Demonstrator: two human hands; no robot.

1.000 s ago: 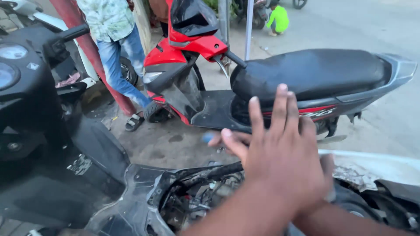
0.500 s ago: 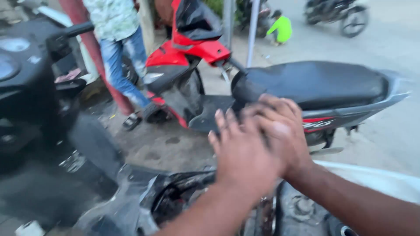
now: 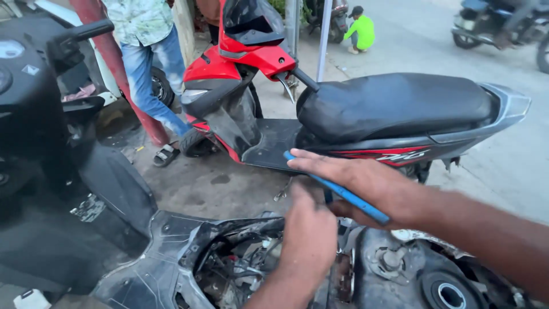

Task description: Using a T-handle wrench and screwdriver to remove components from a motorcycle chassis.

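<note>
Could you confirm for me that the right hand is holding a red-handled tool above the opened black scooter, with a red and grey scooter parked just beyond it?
Not quite: in the head view the tool in the right hand has a blue handle, not a red one. The rest stands: it is held above the opened black scooter, and the red and grey scooter is parked just beyond.
</note>
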